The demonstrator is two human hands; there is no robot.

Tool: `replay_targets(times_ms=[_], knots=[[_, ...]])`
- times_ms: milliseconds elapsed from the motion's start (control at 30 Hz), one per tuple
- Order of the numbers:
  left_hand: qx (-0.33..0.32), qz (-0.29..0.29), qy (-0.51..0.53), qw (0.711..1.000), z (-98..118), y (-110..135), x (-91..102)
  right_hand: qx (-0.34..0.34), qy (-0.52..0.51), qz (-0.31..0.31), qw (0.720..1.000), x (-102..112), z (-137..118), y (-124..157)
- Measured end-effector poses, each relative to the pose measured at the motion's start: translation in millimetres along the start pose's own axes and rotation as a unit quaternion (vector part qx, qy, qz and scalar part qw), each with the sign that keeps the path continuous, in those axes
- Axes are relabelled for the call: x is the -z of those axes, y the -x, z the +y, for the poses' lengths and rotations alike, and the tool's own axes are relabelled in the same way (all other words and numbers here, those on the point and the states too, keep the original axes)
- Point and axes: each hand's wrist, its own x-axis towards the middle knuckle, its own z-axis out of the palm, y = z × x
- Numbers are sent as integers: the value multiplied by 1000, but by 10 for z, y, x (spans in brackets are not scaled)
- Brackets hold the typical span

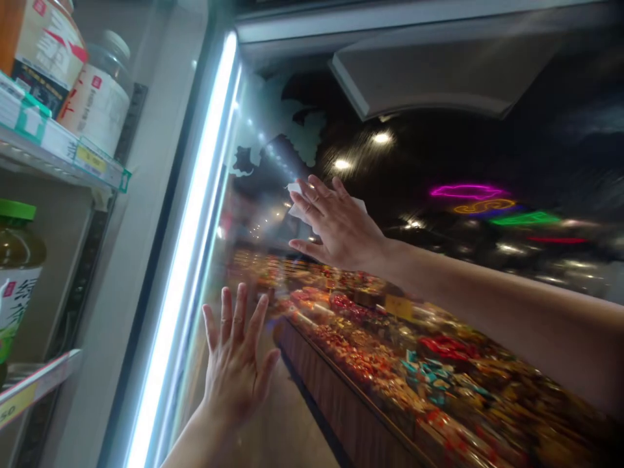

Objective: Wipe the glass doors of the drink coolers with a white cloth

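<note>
I face an open glass fridge door (273, 149) lit by a bright strip light (195, 214) along its frame. My right hand (336, 224) lies flat against the glass with fingers stretched out, pressing a white cloth or tissue (295, 195) under its fingers. My left hand (236, 361) is lower down, palm flat on the glass, fingers spread, holding nothing.
On the left, fridge shelves (63, 159) carry bottled drinks (95, 97) and a green-capped bottle (17, 273), with price tags on the shelf edges. Through the glass I see a long shop counter of packaged goods (390, 364) and neon signs (468, 192).
</note>
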Motion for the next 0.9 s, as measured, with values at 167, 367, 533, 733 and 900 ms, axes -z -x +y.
replay_targets(times_ms=[167, 367, 533, 733, 900], knots=[[-25, 13, -2, 1000, 7, -33, -48, 123, -5, -55, 991, 21, -38, -19], [-51, 18, -8, 998, 10, -142, -60, -117, 30, -21, 992, 296, 591, 29], [-72, 26, 9, 997, 228, -239, -105, 54, 6, -87, 995, 321, 271, 543], [-93, 23, 26, 995, 623, -364, -194, -134, 35, -59, 989, 603, 884, 654], [-105, 9, 30, 994, 964, -453, -306, 5, -10, -95, 995, 664, 782, 1358]])
